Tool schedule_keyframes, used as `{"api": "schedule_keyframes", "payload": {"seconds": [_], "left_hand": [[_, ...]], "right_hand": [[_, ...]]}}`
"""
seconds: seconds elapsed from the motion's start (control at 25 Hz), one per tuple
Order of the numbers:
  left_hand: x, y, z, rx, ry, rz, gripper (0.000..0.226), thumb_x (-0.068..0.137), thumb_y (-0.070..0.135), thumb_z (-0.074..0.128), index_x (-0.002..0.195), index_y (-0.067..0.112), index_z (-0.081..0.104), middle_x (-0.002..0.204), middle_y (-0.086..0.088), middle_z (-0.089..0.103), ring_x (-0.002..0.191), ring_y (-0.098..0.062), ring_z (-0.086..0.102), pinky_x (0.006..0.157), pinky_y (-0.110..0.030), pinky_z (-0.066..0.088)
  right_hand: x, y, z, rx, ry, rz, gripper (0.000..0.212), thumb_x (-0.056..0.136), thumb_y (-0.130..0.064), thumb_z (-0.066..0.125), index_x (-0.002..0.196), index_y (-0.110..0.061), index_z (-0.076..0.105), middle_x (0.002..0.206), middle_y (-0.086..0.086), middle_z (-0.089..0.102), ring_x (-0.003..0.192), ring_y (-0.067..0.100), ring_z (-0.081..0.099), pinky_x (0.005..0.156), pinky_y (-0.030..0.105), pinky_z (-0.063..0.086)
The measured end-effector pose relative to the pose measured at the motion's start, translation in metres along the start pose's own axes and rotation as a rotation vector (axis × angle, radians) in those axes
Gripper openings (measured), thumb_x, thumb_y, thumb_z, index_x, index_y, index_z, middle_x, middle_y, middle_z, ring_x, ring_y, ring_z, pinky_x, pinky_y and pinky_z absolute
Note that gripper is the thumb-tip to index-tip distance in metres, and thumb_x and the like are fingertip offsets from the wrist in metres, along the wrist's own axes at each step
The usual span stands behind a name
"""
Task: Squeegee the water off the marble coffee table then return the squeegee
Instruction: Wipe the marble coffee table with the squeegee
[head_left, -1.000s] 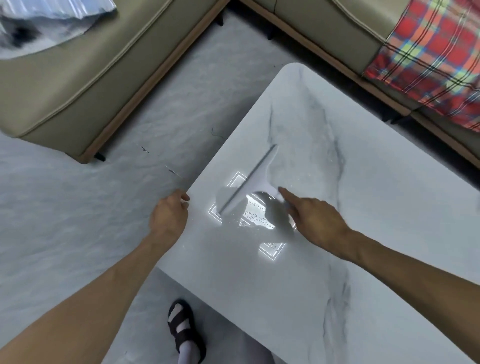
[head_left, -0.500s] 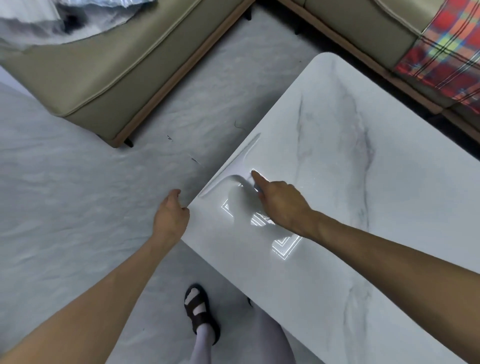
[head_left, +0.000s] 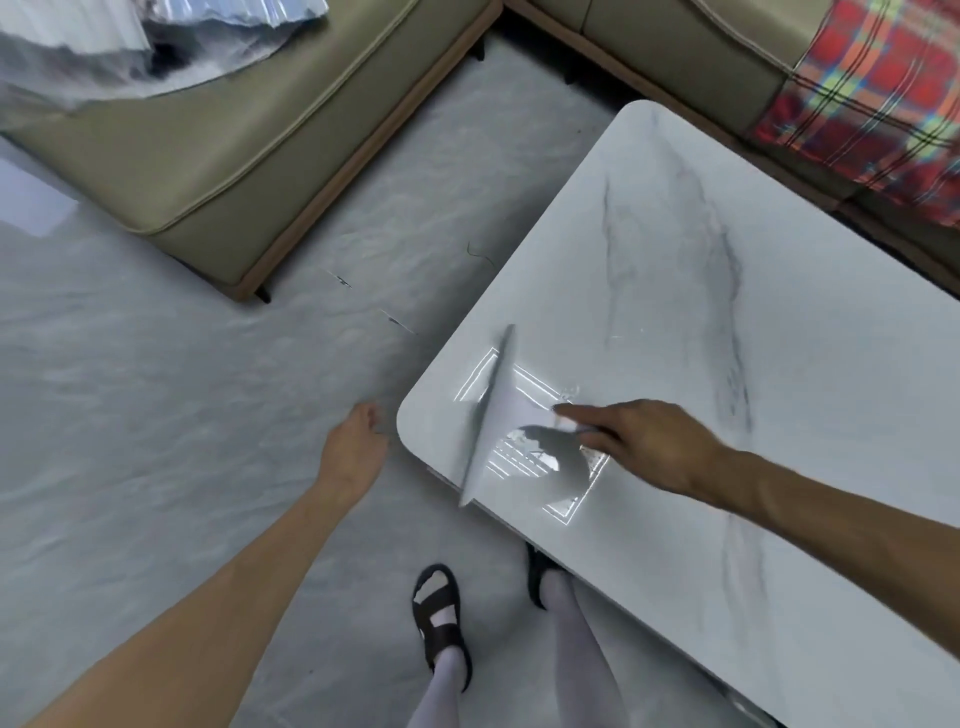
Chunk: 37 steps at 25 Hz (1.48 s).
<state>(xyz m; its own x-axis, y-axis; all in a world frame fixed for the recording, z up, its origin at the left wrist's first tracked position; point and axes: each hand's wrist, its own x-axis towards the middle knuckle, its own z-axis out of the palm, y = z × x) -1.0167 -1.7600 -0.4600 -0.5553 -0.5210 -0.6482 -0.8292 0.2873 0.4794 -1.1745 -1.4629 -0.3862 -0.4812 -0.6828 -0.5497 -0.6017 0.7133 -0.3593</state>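
The right hand (head_left: 660, 447) holds the squeegee (head_left: 498, 415) by its handle, with the fingers closed around it and the index finger stretched forward along the top. The squeegee is white and a little blurred. Its long blade runs from a point further in on the coffee table (head_left: 779, 322) down to the near edge, and the lower tip of the blade reaches just over that edge. The blade is close to the rounded near-left corner of the table. Under and beside the squeegee there is a bright reflection of a square lamp (head_left: 566, 483) on the marble, and small drops of water (head_left: 519, 441) show inside this reflection, on the right side of the blade. The rest of the marble top shows grey veins. The left hand (head_left: 353, 447) is off the table, just beside the corner, and it holds nothing; its fingers are loosely curled. Below, two feet in dark sandals (head_left: 439, 613) and white socks stand on the grey floor (head_left: 156, 389). A beige sofa (head_left: 234, 156) stands beyond the table, and a red checked blanket (head_left: 872, 88) lies on its right part.
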Motion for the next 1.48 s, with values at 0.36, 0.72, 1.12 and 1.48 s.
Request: {"api": "schedule_keyframes", "payload": {"seconds": [0.36, 0.72, 1.12, 1.48], "left_hand": [[-0.014, -0.018, 0.03, 0.15, -0.008, 0.085, 0.057, 0.086, -0.002, 0.048, 0.141, 0.008, 0.04, 0.138, -0.015, 0.052, 0.119, -0.032, 0.053, 0.095, -0.033, 0.044], [-0.026, 0.022, 0.08, 0.152, -0.015, 0.068, 0.062, 0.091, 0.001, 0.045, 0.149, 0.007, 0.024, 0.147, -0.014, 0.04, 0.128, -0.032, 0.044, 0.097, -0.031, 0.038], [-0.038, 0.049, 0.117, 0.413, 0.008, 0.247, 0.064, 0.09, 0.001, 0.047, 0.149, 0.003, 0.021, 0.161, -0.017, 0.009, 0.149, -0.028, 0.012, 0.121, -0.035, 0.018], [-0.058, 0.06, 0.15, 0.449, -0.1, 0.24, 0.064, 0.091, 0.002, 0.046, 0.15, 0.003, 0.019, 0.161, -0.016, 0.011, 0.149, -0.028, 0.016, 0.12, -0.038, 0.021]], "right_hand": [[0.037, -0.01, 0.054, -0.082, -0.002, -0.064, 0.04, 0.101, -0.047, 0.034, 0.139, -0.059, 0.034, 0.114, -0.008, 0.069, 0.103, 0.023, 0.063, 0.075, 0.031, 0.044], [-0.022, 0.067, 0.033, -0.03, 0.028, -0.02, 0.042, 0.1, -0.044, 0.038, 0.14, -0.055, 0.036, 0.123, -0.016, 0.065, 0.111, 0.016, 0.059, 0.078, 0.029, 0.042], [-0.052, 0.104, 0.065, 0.027, -0.023, -0.119, 0.064, 0.098, -0.037, 0.042, 0.127, -0.081, 0.006, 0.114, -0.042, 0.056, 0.105, 0.011, 0.061, 0.076, 0.024, 0.041], [-0.115, 0.149, 0.048, 0.052, -0.026, 0.073, 0.043, 0.091, -0.06, 0.032, 0.119, -0.086, 0.013, 0.08, -0.028, 0.058, 0.083, 0.006, 0.058, 0.067, 0.023, 0.037]]}}
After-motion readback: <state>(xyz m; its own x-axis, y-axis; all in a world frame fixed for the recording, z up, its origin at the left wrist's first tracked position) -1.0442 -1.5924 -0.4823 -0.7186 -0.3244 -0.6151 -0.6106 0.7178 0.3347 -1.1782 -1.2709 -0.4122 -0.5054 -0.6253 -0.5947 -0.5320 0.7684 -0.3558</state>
